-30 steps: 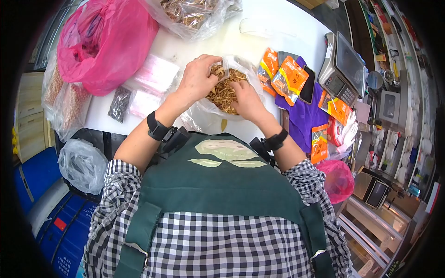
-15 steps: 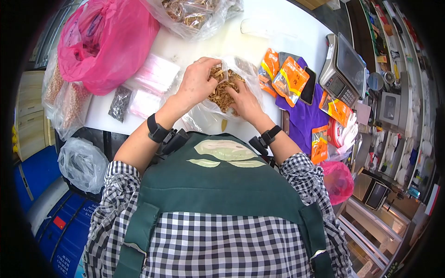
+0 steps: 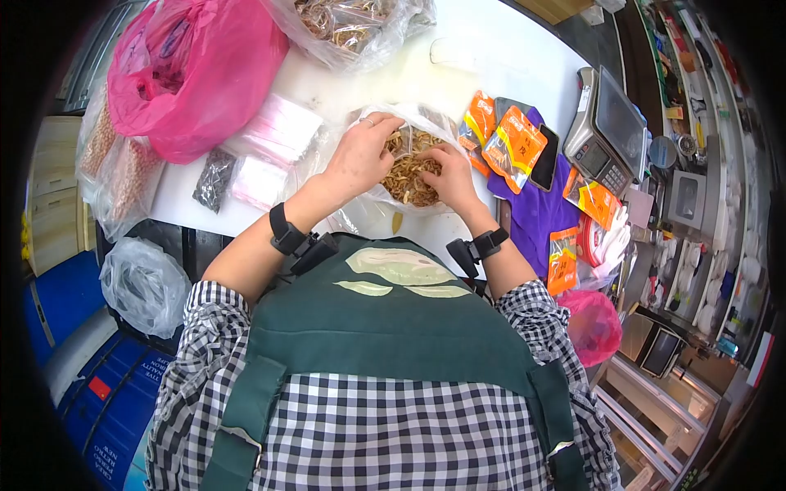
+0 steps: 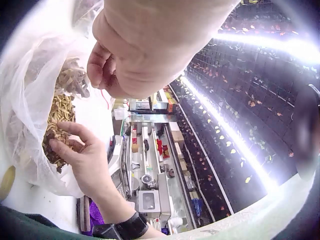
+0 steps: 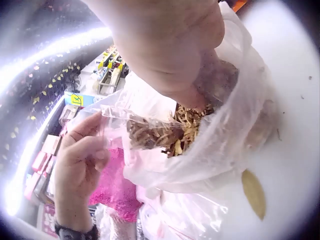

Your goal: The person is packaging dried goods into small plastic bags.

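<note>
A white plastic bag (image 3: 446, 121) full of brown dried strips (image 3: 409, 184) lies open on the table in front of me. In the right wrist view, my left hand (image 5: 80, 167) pinches the edge of a small clear zip bag (image 5: 117, 120) with some strips inside, held over the larger bag. My right hand (image 3: 450, 176) is in the large bag's mouth. Its thumb and fingers (image 4: 75, 135) are curled around some strips in the left wrist view. A single yellowish leaf-shaped slice (image 5: 254, 194) lies on the table beside the bag.
Left stand a pink bag (image 3: 196, 90), stacked clear bags (image 3: 282, 131) and a dark-filled packet (image 3: 214, 180). Another bag of dried pieces (image 3: 352, 29) is at the back. Orange packets (image 3: 514, 147), a phone (image 3: 545, 158) and a scale (image 3: 602, 143) are right.
My right hand's spread fingers have drawn together and curled in the strips, shifting slightly right. The left hand stays at the small bag, slightly farther right in the head view.
</note>
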The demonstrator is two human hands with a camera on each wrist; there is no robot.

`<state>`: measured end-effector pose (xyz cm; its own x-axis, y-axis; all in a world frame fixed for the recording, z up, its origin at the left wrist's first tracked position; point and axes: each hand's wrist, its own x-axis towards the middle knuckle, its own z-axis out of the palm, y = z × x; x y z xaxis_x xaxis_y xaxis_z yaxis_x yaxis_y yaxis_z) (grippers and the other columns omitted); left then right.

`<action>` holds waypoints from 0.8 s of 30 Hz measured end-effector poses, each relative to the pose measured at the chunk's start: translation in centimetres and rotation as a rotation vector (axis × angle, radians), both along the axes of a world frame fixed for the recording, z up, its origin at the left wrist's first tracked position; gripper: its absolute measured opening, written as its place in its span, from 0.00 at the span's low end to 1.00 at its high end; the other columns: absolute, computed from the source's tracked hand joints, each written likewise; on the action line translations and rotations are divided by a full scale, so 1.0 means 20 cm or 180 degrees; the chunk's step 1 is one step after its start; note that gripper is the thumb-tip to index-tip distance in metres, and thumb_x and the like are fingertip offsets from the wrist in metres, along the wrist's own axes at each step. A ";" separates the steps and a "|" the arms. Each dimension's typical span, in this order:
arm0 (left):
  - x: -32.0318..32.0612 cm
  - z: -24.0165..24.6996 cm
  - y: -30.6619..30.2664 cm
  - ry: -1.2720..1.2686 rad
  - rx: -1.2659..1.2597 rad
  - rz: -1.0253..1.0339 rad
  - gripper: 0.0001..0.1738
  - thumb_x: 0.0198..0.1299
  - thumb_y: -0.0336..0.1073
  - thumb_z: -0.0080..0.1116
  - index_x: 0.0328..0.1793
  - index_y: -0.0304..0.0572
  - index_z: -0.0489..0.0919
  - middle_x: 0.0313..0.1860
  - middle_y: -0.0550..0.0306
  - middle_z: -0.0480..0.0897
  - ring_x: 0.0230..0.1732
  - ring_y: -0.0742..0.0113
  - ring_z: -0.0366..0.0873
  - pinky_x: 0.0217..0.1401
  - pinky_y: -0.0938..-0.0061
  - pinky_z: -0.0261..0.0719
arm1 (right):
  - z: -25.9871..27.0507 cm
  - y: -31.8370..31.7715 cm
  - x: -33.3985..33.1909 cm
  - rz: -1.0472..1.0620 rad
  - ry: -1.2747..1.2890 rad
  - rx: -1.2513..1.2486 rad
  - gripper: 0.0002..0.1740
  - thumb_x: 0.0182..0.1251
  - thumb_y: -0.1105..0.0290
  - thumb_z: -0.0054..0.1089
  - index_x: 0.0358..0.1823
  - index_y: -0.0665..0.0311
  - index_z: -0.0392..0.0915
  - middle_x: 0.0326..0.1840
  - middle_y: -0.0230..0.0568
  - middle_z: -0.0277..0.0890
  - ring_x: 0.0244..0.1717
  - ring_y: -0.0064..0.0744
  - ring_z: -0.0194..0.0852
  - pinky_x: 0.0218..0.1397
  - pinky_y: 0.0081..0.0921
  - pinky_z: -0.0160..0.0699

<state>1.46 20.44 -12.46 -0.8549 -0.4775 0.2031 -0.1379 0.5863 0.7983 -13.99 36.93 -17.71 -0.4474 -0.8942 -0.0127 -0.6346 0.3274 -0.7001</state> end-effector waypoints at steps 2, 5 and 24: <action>0.00 -0.01 0.00 0.0047 -0.0023 -0.0003 0.28 0.47 0.19 0.54 0.59 0.38 0.78 0.57 0.47 0.79 0.42 0.53 0.82 0.47 0.67 0.81 | 0.02 0.00 -0.01 -0.0102 -0.0183 0.0024 0.16 0.46 0.76 0.70 0.41 0.60 0.84 0.47 0.47 0.78 0.46 0.48 0.77 0.50 0.35 0.78; -0.01 0.00 0.00 0.0166 -0.0018 0.0025 0.27 0.48 0.18 0.54 0.59 0.38 0.78 0.57 0.48 0.79 0.43 0.53 0.82 0.46 0.67 0.81 | 0.03 0.00 -0.02 -0.0338 -0.0746 -0.0015 0.16 0.48 0.75 0.73 0.41 0.61 0.84 0.43 0.43 0.79 0.41 0.39 0.78 0.45 0.31 0.78; -0.01 0.03 0.00 0.0325 -0.0055 -0.0043 0.28 0.46 0.19 0.56 0.59 0.36 0.77 0.56 0.45 0.80 0.47 0.47 0.82 0.47 0.64 0.81 | 0.51 -0.28 0.10 -0.0576 -0.2402 -0.0028 0.15 0.66 0.76 0.63 0.52 0.77 0.77 0.44 0.43 0.82 0.39 0.23 0.80 0.39 0.19 0.85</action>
<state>1.23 20.52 -11.85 -0.8356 -0.4617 0.2976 -0.0483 0.6014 0.7975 -11.94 31.37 -7.52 -0.4597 -0.8095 -0.3652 0.0778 0.3729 -0.9246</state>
